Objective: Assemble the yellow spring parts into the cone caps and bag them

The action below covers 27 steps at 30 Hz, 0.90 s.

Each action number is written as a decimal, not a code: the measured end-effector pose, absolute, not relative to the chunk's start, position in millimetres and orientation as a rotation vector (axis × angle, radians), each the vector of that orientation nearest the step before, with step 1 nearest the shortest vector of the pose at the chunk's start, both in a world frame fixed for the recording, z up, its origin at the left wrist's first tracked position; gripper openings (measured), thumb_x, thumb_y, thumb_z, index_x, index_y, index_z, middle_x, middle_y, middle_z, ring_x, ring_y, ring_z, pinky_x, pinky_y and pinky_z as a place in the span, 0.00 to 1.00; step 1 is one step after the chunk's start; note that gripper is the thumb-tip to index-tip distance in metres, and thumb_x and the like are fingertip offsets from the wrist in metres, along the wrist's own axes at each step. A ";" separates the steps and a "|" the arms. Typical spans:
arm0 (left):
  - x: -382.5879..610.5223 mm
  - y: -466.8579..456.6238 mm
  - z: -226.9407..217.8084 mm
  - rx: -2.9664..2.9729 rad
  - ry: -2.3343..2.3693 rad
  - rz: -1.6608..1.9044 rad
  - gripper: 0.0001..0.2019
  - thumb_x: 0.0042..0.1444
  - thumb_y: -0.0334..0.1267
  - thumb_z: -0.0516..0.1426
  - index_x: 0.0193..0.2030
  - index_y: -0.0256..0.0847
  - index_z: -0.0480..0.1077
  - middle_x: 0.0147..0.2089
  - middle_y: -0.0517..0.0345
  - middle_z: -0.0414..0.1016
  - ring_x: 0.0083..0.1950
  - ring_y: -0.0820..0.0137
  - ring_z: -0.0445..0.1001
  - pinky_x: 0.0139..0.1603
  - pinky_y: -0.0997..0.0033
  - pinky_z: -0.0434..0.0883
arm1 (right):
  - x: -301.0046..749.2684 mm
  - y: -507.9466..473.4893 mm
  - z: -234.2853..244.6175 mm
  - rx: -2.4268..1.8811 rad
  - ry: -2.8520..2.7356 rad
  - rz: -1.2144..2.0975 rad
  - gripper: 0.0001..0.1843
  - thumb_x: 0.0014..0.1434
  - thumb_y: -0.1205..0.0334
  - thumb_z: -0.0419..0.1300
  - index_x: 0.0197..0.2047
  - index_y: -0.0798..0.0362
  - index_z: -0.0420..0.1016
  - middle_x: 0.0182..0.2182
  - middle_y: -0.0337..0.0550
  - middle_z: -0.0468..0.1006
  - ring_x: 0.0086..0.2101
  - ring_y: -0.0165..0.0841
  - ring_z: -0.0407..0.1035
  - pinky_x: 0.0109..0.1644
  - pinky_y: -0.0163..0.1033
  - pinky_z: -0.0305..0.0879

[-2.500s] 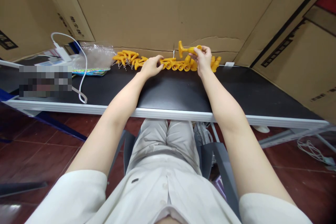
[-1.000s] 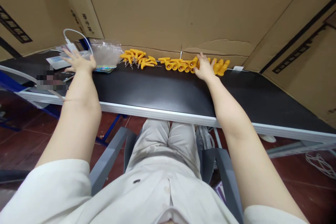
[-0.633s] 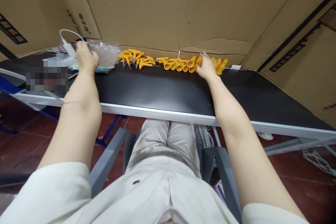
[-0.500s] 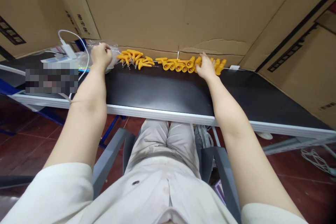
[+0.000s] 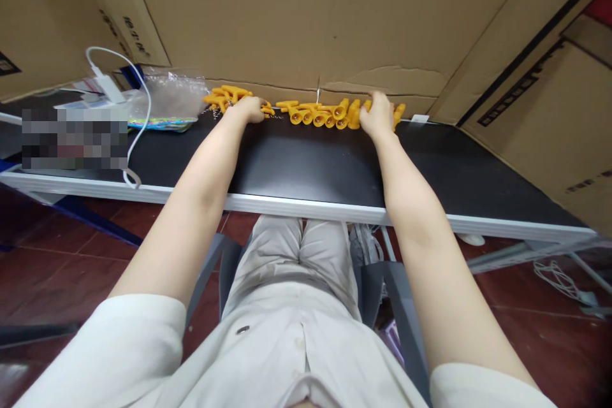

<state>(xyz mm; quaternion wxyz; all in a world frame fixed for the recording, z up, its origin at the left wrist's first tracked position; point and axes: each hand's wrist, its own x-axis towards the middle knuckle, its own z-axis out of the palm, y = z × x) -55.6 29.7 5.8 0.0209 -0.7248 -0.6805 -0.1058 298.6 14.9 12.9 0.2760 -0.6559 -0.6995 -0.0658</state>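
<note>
Along the back of the black table lie several yellow corkscrews [image 5: 224,99] with T-shaped handles and thin metal spirals. My left hand [image 5: 252,108] is in among them, its fingers curled round a corkscrew that is mostly hidden. To the right, several hollow yellow sheaths [image 5: 318,118] rest in a row, round open ends towards me. My right hand [image 5: 380,116] is at the right end of this row, thumb and bent fingers about a sheath, which the hand largely covers.
Tall cardboard [image 5: 268,19] stands behind the table [image 5: 306,166]. At the left are a clear plastic bag [image 5: 169,97], a colourful flat packet [image 5: 162,124] and a white charger [image 5: 109,86] with its cable. A small white piece [image 5: 419,118] lies right of the row.
My left hand has moved right, from beside the plastic bag to the corkscrews. The fingers of my right hand have bent in around a sheath. The view has shifted slightly.
</note>
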 end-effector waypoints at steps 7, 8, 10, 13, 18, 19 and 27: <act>-31.2 8.6 10.2 -2.146 -2.228 0.085 0.32 0.66 0.30 0.58 0.78 0.32 0.70 0.77 0.36 0.72 0.76 0.47 0.73 0.77 0.59 0.69 | 320.4 51.0 -6.3 -1.622 -1.818 -0.205 0.30 0.68 0.71 0.53 0.71 0.56 0.75 0.69 0.63 0.76 0.72 0.55 0.68 0.79 0.67 0.60; -30.0 6.3 9.5 -2.141 -2.213 0.085 0.31 0.68 0.29 0.57 0.77 0.29 0.70 0.76 0.32 0.73 0.77 0.46 0.73 0.77 0.58 0.68 | 322.6 54.9 -8.4 -1.613 -1.822 -0.211 0.29 0.68 0.70 0.53 0.70 0.56 0.75 0.69 0.63 0.76 0.72 0.55 0.68 0.78 0.67 0.60; -28.7 2.2 7.7 -2.137 -2.176 0.053 0.29 0.70 0.27 0.53 0.76 0.23 0.71 0.75 0.28 0.73 0.77 0.44 0.73 0.77 0.56 0.68 | 325.2 59.7 -11.0 -1.606 -1.830 -0.225 0.28 0.70 0.68 0.53 0.70 0.55 0.75 0.68 0.63 0.76 0.71 0.56 0.68 0.78 0.68 0.60; -27.6 -3.2 5.7 -2.136 -2.144 -0.008 0.28 0.70 0.22 0.50 0.74 0.20 0.72 0.73 0.23 0.74 0.76 0.43 0.73 0.77 0.54 0.68 | 326.1 61.0 -11.5 -1.607 -1.839 -0.244 0.27 0.72 0.66 0.53 0.70 0.55 0.75 0.67 0.63 0.77 0.71 0.57 0.68 0.76 0.69 0.62; -29.1 -2.9 3.1 -2.138 -2.166 -0.111 0.29 0.67 0.21 0.52 0.72 0.28 0.76 0.72 0.32 0.77 0.75 0.47 0.75 0.76 0.55 0.69 | 326.0 57.3 -8.4 -1.640 -1.842 -0.265 0.26 0.74 0.64 0.52 0.71 0.54 0.74 0.67 0.64 0.76 0.71 0.58 0.68 0.76 0.69 0.62; -30.4 -0.7 2.1 -2.139 -2.173 -0.165 0.30 0.65 0.21 0.53 0.72 0.30 0.77 0.71 0.35 0.78 0.75 0.47 0.75 0.76 0.55 0.69 | 326.5 56.9 -8.1 -1.645 -1.835 -0.264 0.26 0.74 0.63 0.51 0.71 0.55 0.74 0.67 0.64 0.76 0.71 0.58 0.68 0.76 0.70 0.62; -40.6 23.0 -2.5 -2.010 -2.295 -1.043 0.29 0.57 0.19 0.59 0.66 0.31 0.80 0.66 0.37 0.81 0.72 0.46 0.77 0.77 0.54 0.70 | 333.2 61.6 -11.9 -1.647 -1.767 -0.214 0.27 0.73 0.66 0.50 0.70 0.54 0.76 0.66 0.63 0.78 0.71 0.57 0.69 0.77 0.71 0.60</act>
